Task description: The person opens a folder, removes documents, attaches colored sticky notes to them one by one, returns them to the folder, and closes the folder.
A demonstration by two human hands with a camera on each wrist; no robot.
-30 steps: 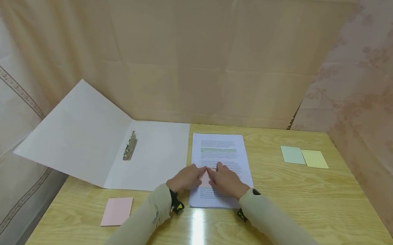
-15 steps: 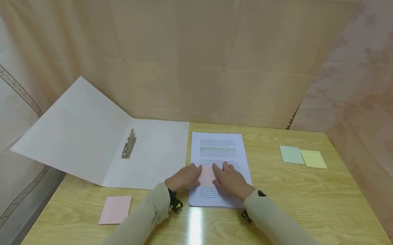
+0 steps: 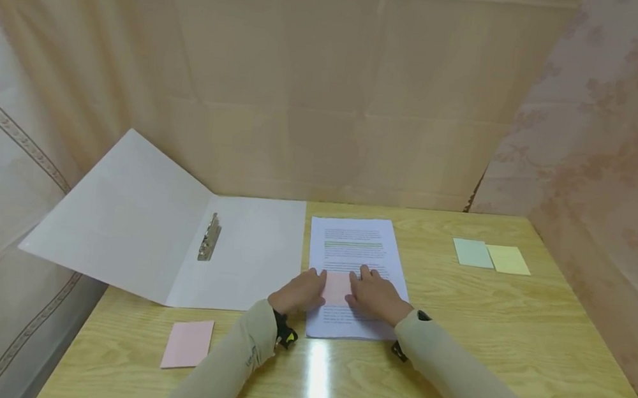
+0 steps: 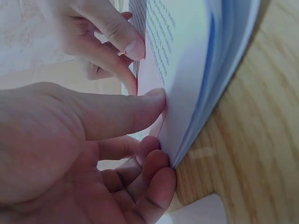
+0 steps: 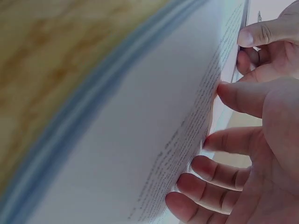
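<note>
A pink sticky note (image 3: 336, 288) lies on the top page of a stack of printed paper (image 3: 351, 255). My left hand (image 3: 300, 290) touches the note's left side, its thumb and fingertips resting on the page in the left wrist view. On the other side, my right hand (image 3: 377, 295) rests with thumb and index finger spread against the note's right edge. Its remaining fingers lie on the printed lines in the right wrist view. Green highlighting marks a line of text above the note.
Left of the stack lies an opened white folder (image 3: 259, 251) with a metal clip (image 3: 209, 238), its cover raised. A pink sticky pad (image 3: 187, 344) sits near my left forearm. Green (image 3: 473, 253) and yellow (image 3: 508, 259) sticky pads lie at the back right.
Both hands met at the middle of the note a second ago. They have since spread apart to its two sides, the right one moving further, and more of the pink shows.
</note>
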